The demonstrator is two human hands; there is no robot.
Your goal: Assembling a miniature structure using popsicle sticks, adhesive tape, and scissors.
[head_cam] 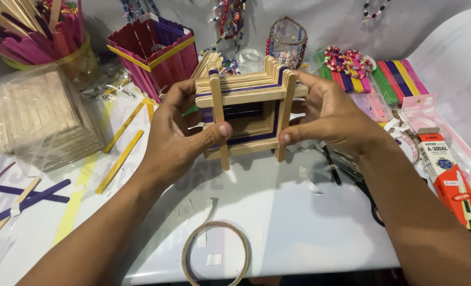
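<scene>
Hands are gripping a stick box [249,108], a square frame of stacked plain and purple craft sticks, held up over the middle of the white bench [278,212]. Its open side is facing the camera, its stacked depth running away toward 12 o'clock. The left hand [180,135] is clasping the frame's 9 o'clock edge, thumb pressing an upright stick, forearm coming in from 7 o'clock. The right hand [333,114] is clasping the 3 o'clock edge, thumb on the other upright stick, forearm coming in from 5 o'clock. A tape ring [216,254] is lying at 6 o'clock, and a red-and-purple stick basket [153,50] is standing at 11 o'clock.
</scene>
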